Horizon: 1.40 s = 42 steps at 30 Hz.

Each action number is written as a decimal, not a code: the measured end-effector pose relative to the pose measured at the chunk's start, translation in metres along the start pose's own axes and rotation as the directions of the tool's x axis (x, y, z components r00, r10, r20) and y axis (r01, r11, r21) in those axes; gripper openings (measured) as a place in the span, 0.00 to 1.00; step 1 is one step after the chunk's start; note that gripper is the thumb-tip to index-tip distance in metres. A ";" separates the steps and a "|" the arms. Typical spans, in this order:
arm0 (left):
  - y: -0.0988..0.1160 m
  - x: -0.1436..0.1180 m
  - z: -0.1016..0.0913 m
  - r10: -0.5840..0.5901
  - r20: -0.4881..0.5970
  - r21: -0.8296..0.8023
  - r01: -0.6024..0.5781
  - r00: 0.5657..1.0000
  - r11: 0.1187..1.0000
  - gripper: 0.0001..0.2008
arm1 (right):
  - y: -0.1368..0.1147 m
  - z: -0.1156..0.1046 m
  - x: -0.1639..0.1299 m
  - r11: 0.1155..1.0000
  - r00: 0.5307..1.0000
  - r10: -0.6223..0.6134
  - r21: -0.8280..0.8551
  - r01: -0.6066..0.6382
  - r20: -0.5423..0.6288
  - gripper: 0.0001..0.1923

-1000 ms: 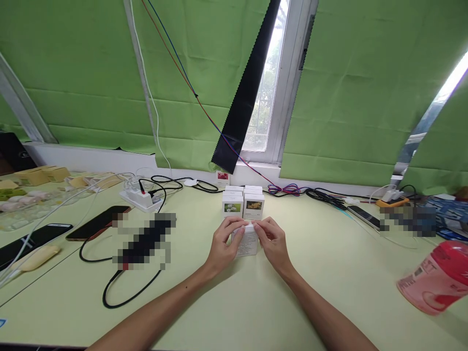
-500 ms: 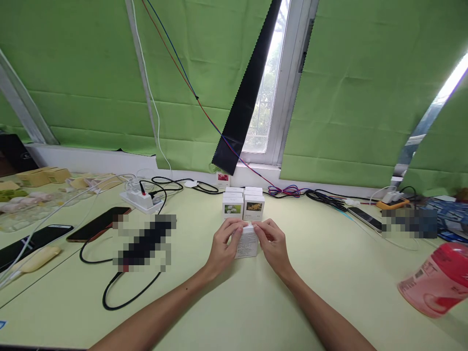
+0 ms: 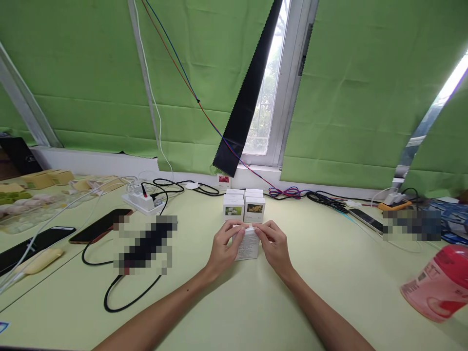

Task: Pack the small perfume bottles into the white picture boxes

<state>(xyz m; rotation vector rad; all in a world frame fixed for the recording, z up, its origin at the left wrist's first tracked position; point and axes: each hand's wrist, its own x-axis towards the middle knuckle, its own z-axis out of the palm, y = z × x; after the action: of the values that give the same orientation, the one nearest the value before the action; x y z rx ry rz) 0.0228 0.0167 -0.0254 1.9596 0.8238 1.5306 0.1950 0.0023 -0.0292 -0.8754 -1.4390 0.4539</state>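
Observation:
A small white cardboard box (image 3: pixel 247 246) with fine print on its near face stands upright on the table in front of me. My left hand (image 3: pixel 227 243) grips its upper left side, thumb and fingers pressed together near the top edge. On the upper right, my right hand (image 3: pixel 272 243) pinches the box's top edge in the same way. The box's top is partly hidden by my fingertips. Just behind it stand several similar white boxes in two rows; a white-flower picture marks the front left box (image 3: pixel 233 211), a yellow-flower picture the front right box (image 3: pixel 255 209).
A power strip (image 3: pixel 141 201), dark phones (image 3: pixel 100 225) and black cables lie to the left. Coiled cables (image 3: pixel 327 200) run along the back wall. At right stand a pink canister with a red lid (image 3: pixel 437 285) and, farther back, another phone (image 3: pixel 365 220).
The view has shifted very slightly. Both hands stay on the white box, with almost no visible movement of the fingers.

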 end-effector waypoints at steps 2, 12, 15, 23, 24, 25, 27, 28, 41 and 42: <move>-0.001 0.001 0.000 0.014 0.004 0.019 -0.014 1.000 1.000 0.13 | 0.001 -0.001 0.001 0.999 0.999 -0.035 -0.021 0.036 0.003 0.11; -0.009 0.007 -0.009 0.226 0.100 0.154 -0.240 0.969 0.959 0.13 | 0.013 -0.009 0.003 0.972 0.977 -0.196 -0.114 0.204 0.082 0.13; -0.015 0.009 -0.012 0.287 0.132 0.159 -0.306 0.949 0.939 0.14 | 0.016 -0.010 0.003 0.966 0.971 -0.215 -0.125 0.227 0.101 0.14; -0.020 0.008 -0.014 0.357 0.168 0.207 -0.387 0.919 0.898 0.16 | 0.021 -0.009 0.000 0.983 0.988 -0.089 -0.151 0.108 0.128 0.18; -0.020 0.007 -0.013 0.367 0.170 0.217 -0.398 0.915 0.891 0.17 | 0.021 -0.010 0.000 0.984 0.990 -0.063 -0.156 0.083 0.129 0.18; -0.019 0.007 -0.013 0.375 0.173 0.227 -0.407 0.911 0.885 0.18 | 0.021 -0.010 0.000 0.985 0.991 -0.041 -0.160 0.062 0.131 0.19; -0.016 0.006 -0.013 0.384 0.180 0.241 -0.419 0.906 0.875 0.19 | 0.019 -0.010 0.000 0.986 0.990 -0.010 -0.163 0.033 0.139 0.20; -0.014 0.006 -0.013 0.386 0.186 0.244 -0.423 0.904 0.873 0.20 | 0.019 -0.011 0.001 0.986 0.990 0.000 -0.163 0.024 0.144 0.21; 0.002 -0.006 -0.004 0.269 0.310 0.055 -0.299 0.912 0.953 0.27 | 0.013 -0.009 -0.002 0.975 0.975 0.165 -0.176 -0.138 0.149 0.31; 0.001 -0.005 -0.004 0.257 0.311 0.055 -0.287 0.915 0.956 0.26 | 0.012 -0.009 -0.002 0.975 0.976 0.161 -0.175 -0.134 0.149 0.31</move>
<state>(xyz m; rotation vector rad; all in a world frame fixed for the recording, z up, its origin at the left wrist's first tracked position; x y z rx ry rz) 0.0185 0.0118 -0.0271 2.3894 0.5228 1.3048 0.2066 0.0062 -0.0389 -1.1042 -1.5834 0.5348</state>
